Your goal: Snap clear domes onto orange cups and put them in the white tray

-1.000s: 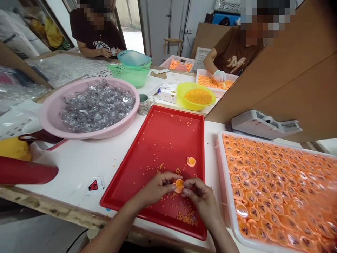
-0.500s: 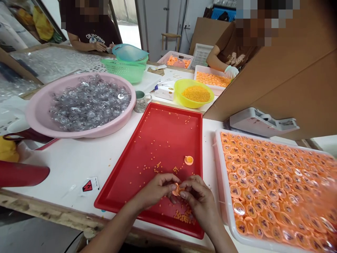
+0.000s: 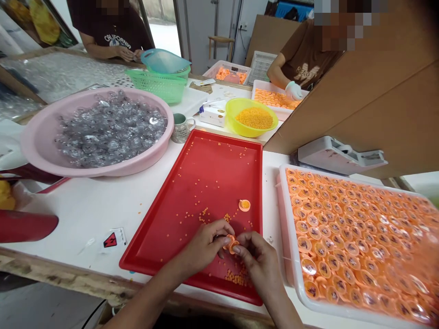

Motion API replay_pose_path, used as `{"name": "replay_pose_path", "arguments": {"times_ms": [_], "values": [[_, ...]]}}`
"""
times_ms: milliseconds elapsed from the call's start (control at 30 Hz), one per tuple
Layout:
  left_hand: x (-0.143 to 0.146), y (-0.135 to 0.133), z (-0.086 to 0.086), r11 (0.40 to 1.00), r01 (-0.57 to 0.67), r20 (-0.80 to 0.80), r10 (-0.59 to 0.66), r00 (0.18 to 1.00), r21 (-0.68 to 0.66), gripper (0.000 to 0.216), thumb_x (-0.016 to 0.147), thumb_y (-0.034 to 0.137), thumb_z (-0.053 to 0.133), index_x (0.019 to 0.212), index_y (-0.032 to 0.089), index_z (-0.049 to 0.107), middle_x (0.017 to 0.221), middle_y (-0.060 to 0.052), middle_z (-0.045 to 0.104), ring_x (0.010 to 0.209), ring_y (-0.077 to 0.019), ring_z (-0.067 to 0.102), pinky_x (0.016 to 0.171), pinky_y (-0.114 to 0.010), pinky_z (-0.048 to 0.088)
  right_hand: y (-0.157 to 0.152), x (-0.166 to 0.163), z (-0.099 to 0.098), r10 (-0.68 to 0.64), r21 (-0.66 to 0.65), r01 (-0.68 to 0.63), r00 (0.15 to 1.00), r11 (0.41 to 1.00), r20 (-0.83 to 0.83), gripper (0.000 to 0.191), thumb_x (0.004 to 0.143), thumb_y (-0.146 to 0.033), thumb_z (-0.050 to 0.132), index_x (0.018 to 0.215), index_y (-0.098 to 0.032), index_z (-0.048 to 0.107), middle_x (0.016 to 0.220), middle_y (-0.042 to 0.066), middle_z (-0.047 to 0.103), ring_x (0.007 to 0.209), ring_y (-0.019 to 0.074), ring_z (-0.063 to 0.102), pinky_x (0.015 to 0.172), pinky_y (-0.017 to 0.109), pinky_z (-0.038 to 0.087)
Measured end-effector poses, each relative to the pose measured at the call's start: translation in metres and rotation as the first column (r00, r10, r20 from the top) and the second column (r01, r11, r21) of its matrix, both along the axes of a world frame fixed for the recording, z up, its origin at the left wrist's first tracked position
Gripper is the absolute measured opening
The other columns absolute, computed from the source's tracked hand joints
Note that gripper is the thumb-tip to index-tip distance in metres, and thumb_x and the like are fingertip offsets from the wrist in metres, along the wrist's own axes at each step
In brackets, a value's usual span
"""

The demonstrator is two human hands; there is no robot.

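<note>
My left hand [image 3: 206, 246] and my right hand [image 3: 258, 259] meet over the near end of a red tray [image 3: 206, 173]. Together they pinch a small orange cup [image 3: 232, 244] between thumbs and fingertips. Something clear also seems to sit under my left fingers. Another small orange cup [image 3: 244, 205] filled with beads stands on the tray just beyond my hands. Loose orange beads [image 3: 235, 276] lie scattered on the tray, with a little pile under my right wrist.
A white tray [image 3: 291, 256] packed with several sealed orange cups lies to the right. A pink basin [image 3: 37, 151] of clear lids is at left, a yellow bowl [image 3: 236, 125] of beads and a mug [image 3: 180, 127] beyond. Two other people work at the far side.
My hands have closed in tighter around the small orange cup and turned it, so its bead-filled top no longer faces up. The view has shifted slightly.
</note>
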State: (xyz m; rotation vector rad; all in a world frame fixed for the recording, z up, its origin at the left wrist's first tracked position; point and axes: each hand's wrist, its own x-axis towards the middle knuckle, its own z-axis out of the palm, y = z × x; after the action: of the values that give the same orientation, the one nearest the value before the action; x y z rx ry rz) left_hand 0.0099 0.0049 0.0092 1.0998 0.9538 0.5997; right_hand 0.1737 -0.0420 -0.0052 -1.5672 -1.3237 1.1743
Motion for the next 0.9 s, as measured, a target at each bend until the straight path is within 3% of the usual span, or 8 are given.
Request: {"name": "replay_pose_path", "arguments": {"times_ms": [167,433,667,833,900], "values": [[0.004,-0.004,0.014,0.997,-0.082,-0.058,0.082,0.995,-0.013,0.034,0.065,0.016,0.074,0.098,0.018,0.065,0.088,-0.001,0.068,0.084,-0.0175,0.061,0.077,-0.027,0.047,-0.008,-0.004,-0.001,-0.155,0.079,0.16,0.986,0.984,-0.066,0.014,0.081,-0.032,0.068,0.075,-0.019,0.064,0.066,0.0,0.063,0.06,0.0148,0.058,0.057,0.025,0.046],[0.011,-0.016,0.018,0.976,-0.215,-0.031,0.214,0.976,-0.023,0.026,0.062,0.018,0.078,0.088,0.018,0.074,0.08,-0.002,0.071,0.078,-0.018,0.062,0.074,-0.028,0.05,-0.016,-0.003,0.009,-0.173,0.237,0.186,0.982,0.954,-0.073,0.004,0.08,-0.023,0.069,0.077,-0.021,0.07,0.073,0.003,0.067,0.068,0.0169,0.063,0.058,0.025,0.051],[0.012,-0.024,0.018,0.96,-0.279,0.061,0.279,0.958,-0.012,0.023,0.063,0.016,0.077,0.085,0.018,0.074,0.08,-0.002,0.071,0.076,-0.0177,0.064,0.073,-0.028,0.053,-0.019,-0.002,0.015,-0.18,0.224,0.203,0.977,0.953,-0.118,0.005,0.079,-0.021,0.071,0.074,-0.02,0.071,0.077,0.005,0.068,0.071,0.0178,0.064,0.06,0.026,0.051],[0.01,-0.028,0.016,0.955,-0.276,0.032,0.274,0.961,0.104,0.021,0.069,0.015,0.073,0.09,0.02,0.073,0.081,-0.001,0.07,0.077,-0.0175,0.064,0.072,-0.026,0.052,-0.02,-0.004,0.012,-0.177,0.164,0.195,0.977,0.967,-0.118,0.006,0.081,-0.023,0.069,0.076,-0.02,0.067,0.072,0.002,0.064,0.066,0.0153,0.061,0.057,0.024,0.049],[0.01,-0.028,0.016,0.955,-0.257,0.016,0.258,0.966,0.147,0.019,0.073,0.015,0.07,0.091,0.02,0.073,0.084,-0.002,0.071,0.08,-0.0179,0.064,0.075,-0.027,0.051,-0.02,-0.006,0.011,-0.193,0.181,0.206,0.977,0.962,-0.085,0.005,0.083,-0.024,0.067,0.086,-0.021,0.065,0.075,0.002,0.063,0.068,0.0154,0.061,0.057,0.024,0.049]]}}
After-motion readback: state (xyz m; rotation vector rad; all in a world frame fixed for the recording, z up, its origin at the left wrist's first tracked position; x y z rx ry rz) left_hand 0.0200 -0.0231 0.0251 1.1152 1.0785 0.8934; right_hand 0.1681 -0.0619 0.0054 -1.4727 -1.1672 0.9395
